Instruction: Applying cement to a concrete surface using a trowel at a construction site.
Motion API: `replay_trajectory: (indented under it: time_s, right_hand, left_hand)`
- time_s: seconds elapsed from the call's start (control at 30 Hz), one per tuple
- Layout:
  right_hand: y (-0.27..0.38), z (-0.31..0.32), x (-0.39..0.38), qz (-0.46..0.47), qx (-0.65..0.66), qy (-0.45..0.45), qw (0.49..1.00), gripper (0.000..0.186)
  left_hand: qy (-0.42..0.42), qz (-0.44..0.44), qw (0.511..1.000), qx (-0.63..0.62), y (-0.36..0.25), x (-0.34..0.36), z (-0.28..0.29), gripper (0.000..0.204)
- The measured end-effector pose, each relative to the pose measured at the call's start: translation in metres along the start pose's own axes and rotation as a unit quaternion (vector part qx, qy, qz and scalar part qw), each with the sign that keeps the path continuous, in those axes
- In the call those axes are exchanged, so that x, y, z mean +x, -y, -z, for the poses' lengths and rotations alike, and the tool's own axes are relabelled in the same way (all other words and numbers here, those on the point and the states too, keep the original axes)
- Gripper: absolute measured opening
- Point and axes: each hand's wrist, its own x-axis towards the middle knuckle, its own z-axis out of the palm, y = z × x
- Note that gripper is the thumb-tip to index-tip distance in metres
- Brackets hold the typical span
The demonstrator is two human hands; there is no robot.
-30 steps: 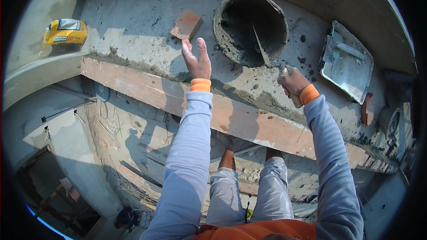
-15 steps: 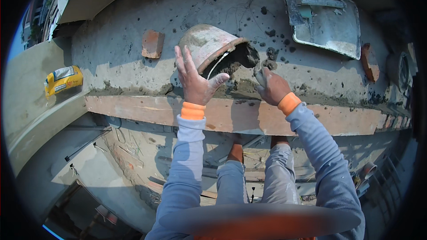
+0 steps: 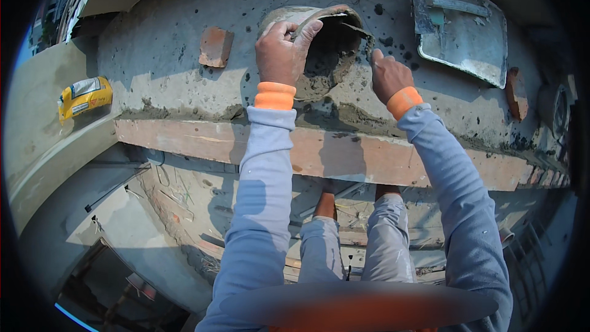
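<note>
A mortar-smeared bucket (image 3: 286, 13) lies tilted on the concrete ledge, its mouth turned toward me. Wet grey mortar (image 3: 319, 83) sits inside and spills out at the lower lip. My left hand (image 3: 283, 52) is closed on the bucket's rim at its left side, thumb over the edge. At the right of the mouth, my right hand (image 3: 391, 77) is closed round the handle of a mortar-caked trowel (image 3: 362, 29). The trowel's blade shows nearly edge-on across the opening, and its grip is mostly hidden by my fingers.
A reddish plank-like edge (image 3: 264, 143) runs along the ledge's front, with a drop beyond. A brick (image 3: 216, 47) lies left of the bucket, a yellow bag (image 3: 86, 97) farther left. At right are a whitish tray (image 3: 467, 49), a broken brick (image 3: 516, 93) and another bucket (image 3: 558, 110).
My left hand has gone from spread fingers beside the bucket to gripping its rim. The bucket's mouth has turned toward me and risen. My right hand has moved up and right with the trowel.
</note>
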Motion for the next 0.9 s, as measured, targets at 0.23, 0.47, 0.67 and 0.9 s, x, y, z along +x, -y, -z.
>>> replay_trajectory:
  time_s: [0.23,0.47,0.67,0.9]
  right_hand:
    - [0.047,-0.006,-0.019,0.079,0.028,0.171,0.982,0.019]
    - [0.032,0.035,-0.007,0.112,0.018,-0.038,0.993,0.008]
    - [0.054,-0.003,-0.02,0.126,-0.004,0.114,0.986,0.017]
    - [0.005,0.013,-0.008,0.061,0.041,0.121,0.99,0.03]
  left_hand:
    - [-0.01,0.06,0.998,-0.004,0.017,0.024,0.012,0.048]
    - [0.006,0.069,0.998,0.001,0.033,0.023,0.035,0.047]
    - [0.013,0.09,0.996,-0.022,0.045,0.029,0.036,0.049]
    - [0.027,0.074,0.995,-0.066,0.047,0.01,0.035,0.05]
